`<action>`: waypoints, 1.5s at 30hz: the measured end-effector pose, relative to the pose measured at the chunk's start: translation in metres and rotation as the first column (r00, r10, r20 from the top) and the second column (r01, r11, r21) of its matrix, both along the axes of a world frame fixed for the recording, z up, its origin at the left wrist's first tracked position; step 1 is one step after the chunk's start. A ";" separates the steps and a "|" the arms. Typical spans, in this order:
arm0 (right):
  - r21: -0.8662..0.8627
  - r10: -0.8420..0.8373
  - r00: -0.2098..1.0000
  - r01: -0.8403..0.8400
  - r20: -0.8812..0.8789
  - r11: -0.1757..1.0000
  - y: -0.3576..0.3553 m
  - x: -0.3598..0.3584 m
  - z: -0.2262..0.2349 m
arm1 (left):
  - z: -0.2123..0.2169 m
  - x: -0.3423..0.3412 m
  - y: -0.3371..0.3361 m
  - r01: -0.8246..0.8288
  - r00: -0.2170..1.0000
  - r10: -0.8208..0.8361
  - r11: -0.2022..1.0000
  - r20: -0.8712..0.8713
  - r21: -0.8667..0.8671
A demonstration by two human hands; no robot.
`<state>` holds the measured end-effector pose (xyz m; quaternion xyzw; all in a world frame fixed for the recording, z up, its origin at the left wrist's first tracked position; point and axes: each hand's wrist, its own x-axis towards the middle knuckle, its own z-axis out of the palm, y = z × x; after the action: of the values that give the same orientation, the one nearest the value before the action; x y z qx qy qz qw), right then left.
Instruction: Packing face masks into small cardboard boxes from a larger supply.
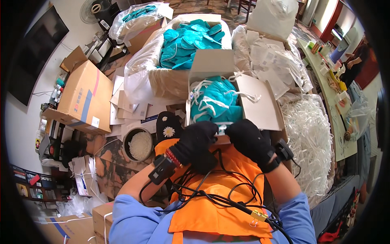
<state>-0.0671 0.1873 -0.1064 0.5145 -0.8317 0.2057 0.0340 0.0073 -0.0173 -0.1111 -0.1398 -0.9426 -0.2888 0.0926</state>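
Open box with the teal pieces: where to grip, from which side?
Probably the box's left wall with the left hand and beneath the outspread right flap with the right hand, from the near end, where both hands are. The far flap stands up; either flap would likely bend if pulled.

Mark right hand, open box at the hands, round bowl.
Right hand (245, 140), head view: back of black glove.
Open box (265, 109), head view: its right flap.
Round bowl (125, 144), head view: left rim.
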 end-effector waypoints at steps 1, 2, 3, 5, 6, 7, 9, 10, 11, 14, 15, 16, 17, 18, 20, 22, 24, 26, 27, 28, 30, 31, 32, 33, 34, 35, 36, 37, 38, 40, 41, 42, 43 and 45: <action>0.010 -0.004 0.998 0.003 0.065 1.000 0.003 0.003 0.003 | 0.004 0.005 0.001 -0.005 0.999 0.005 1.000 0.034 0.003; 0.025 -0.017 0.991 0.014 0.132 1.000 0.008 0.009 0.007 | 0.006 0.007 0.003 0.017 0.999 -0.016 1.000 0.049 -0.005; 0.041 -0.032 0.980 0.024 0.199 0.999 0.013 0.013 0.006 | 0.006 0.007 0.004 0.027 0.996 -0.026 1.000 0.081 -0.004; -0.108 -0.022 0.980 0.044 0.198 0.993 0.018 0.016 -0.003 | 0.006 0.007 0.005 0.044 0.990 -0.043 0.999 0.137 -0.004; -0.103 -0.017 0.962 0.047 0.273 0.994 0.019 0.016 0.004 | 0.007 0.009 0.008 0.044 0.991 -0.044 0.999 0.124 0.000; -0.097 -0.013 0.938 0.049 0.347 0.994 0.020 0.015 0.008 | 0.006 0.011 0.013 0.044 0.993 -0.044 0.999 0.111 0.005; -0.100 -0.107 0.877 0.172 0.468 0.980 0.020 0.005 0.011 | 0.005 0.015 0.016 0.064 0.996 -0.064 0.998 0.069 0.001; -0.094 -0.149 0.837 0.231 0.526 0.968 0.019 0.000 0.013 | 0.002 0.018 0.016 0.078 0.996 -0.077 0.997 0.043 -0.005; -0.222 -0.185 0.817 0.354 0.547 0.909 0.011 -0.002 0.027 | 0.002 0.018 0.015 0.084 0.996 -0.084 0.996 0.018 -0.013; -0.320 -0.227 0.924 0.325 0.308 0.890 -0.009 -0.044 0.023 | 0.004 0.020 0.015 0.019 0.999 -0.020 0.999 0.046 0.033; -0.298 -0.261 0.931 0.332 0.256 0.895 -0.018 -0.057 0.017 | 0.004 0.019 0.014 0.037 0.998 -0.038 0.999 0.056 0.026; -0.275 -0.293 0.934 0.341 0.203 0.899 -0.023 -0.065 0.014 | 0.000 0.017 0.012 0.055 0.996 -0.056 0.998 0.066 0.018; -0.195 -0.318 0.898 0.386 0.303 0.902 -0.031 -0.065 0.016 | -0.005 0.017 0.009 0.063 0.995 -0.064 0.998 0.077 0.013; -0.111 -0.347 0.850 0.420 0.396 0.901 -0.040 -0.064 0.020 | -0.009 0.018 0.007 0.061 0.996 -0.062 0.998 0.070 0.010; -0.047 -0.386 0.812 0.450 0.438 0.892 -0.047 -0.068 0.003 | -0.014 0.021 0.004 0.059 0.997 -0.059 0.998 0.058 0.009; -0.088 -0.334 0.792 0.434 0.512 0.896 -0.046 -0.065 -0.005 | -0.014 0.026 0.001 0.088 0.996 -0.089 0.995 0.029 0.049; -0.197 -0.293 0.822 0.430 0.488 0.881 -0.039 -0.060 -0.015 | -0.010 0.028 0.003 0.102 0.993 -0.108 0.989 0.054 0.106; -0.204 -0.303 0.817 0.446 0.491 0.871 -0.031 -0.056 -0.016 | -0.003 0.028 0.007 0.089 0.984 -0.112 0.982 0.139 0.167; -0.209 -0.309 0.813 0.456 0.493 0.865 -0.027 -0.054 -0.016 | 0.005 0.030 0.008 0.067 0.982 -0.101 0.977 0.161 0.204; -0.300 -0.255 0.815 0.454 0.520 0.839 -0.023 -0.050 -0.017 | 0.013 0.032 0.010 0.046 0.979 -0.091 0.969 0.183 0.241; -0.340 -0.192 0.639 0.610 0.745 0.715 -0.016 -0.047 -0.014 | 0.010 0.029 0.009 0.009 0.997 -0.028 0.972 0.078 0.234; -0.334 -0.139 0.536 0.687 0.833 0.645 -0.012 -0.045 -0.013 | -0.003 0.024 0.006 -0.008 0.999 0.018 0.981 -0.048 0.196; -0.452 -0.008 0.537 0.718 0.844 0.530 -0.008 -0.042 -0.014 | -0.013 0.019 0.003 -0.024 0.984 0.051 0.987 -0.173 0.156; -0.423 -0.019 0.480 0.790 0.877 0.443 -0.006 -0.035 -0.003 | -0.020 0.014 0.003 -0.115 0.987 0.148 0.916 -0.059 0.383; -0.407 -0.020 0.450 0.825 0.893 0.392 -0.002 -0.033 -0.002 | -0.026 0.009 0.006 -0.218 0.974 0.215 0.787 0.075 0.577; -0.390 -0.020 0.420 0.858 0.907 0.334 0.006 -0.034 -0.003 | -0.025 0.005 0.008 -0.323 0.945 0.242 0.612 0.218 0.722; -0.466 0.022 0.489 0.817 0.872 0.340 0.015 -0.032 -0.008 | -0.022 0.005 0.007 -0.337 0.938 0.301 0.689 0.169 0.642; -0.493 0.056 0.502 0.812 0.863 0.313 0.020 -0.032 -0.009 | -0.018 0.003 0.008 -0.330 0.940 0.311 0.714 0.143 0.617; -0.520 0.087 0.518 0.807 0.851 0.279 0.024 -0.030 -0.007 | -0.014 -0.001 0.008 -0.318 0.942 0.315 0.741 0.112 0.591; -0.548 0.309 0.477 0.810 0.823 0.209 0.034 -0.027 0.001 | -0.009 -0.013 0.005 -0.285 0.954 0.284 0.771 0.093 0.570; -0.553 0.311 0.477 0.800 0.822 0.233 0.038 -0.026 0.006 | -0.001 -0.017 0.006 -0.258 0.962 0.269 0.826 0.052 0.502; -0.557 0.312 0.477 0.790 0.821 0.256 0.042 -0.025 0.009 | 0.011 -0.020 0.008 -0.230 0.968 0.249 0.873 0.011 0.430; -0.561 0.314 0.478 0.780 0.820 0.278 0.045 -0.024 0.012 | 0.019 -0.024 0.010 -0.201 0.974 0.226 0.914 -0.028 0.353; -0.576 0.315 0.508 0.797 0.802 0.181 0.046 -0.017 0.021 | 0.016 -0.044 0.008 -0.119 0.981 0.161 0.941 -0.108 0.315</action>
<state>-0.0837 0.2328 -0.0857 0.0417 -0.5048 0.8622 -0.0049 -0.0366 -0.0096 -0.0946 -0.0750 -0.8854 -0.4148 0.1960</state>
